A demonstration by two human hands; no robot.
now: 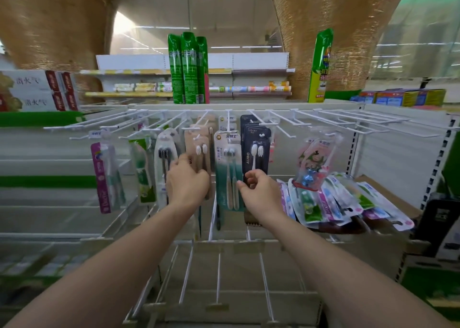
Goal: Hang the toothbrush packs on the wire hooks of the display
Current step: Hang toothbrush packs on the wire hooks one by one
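Two hands: left hand [187, 181] grips tan pack [199, 153]; right hand [258, 191] pinches navy pack [256, 148] at its bottom edge.

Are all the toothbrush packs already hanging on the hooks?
No, a pile of packs lies on the shelf at the right, under bare hooks.
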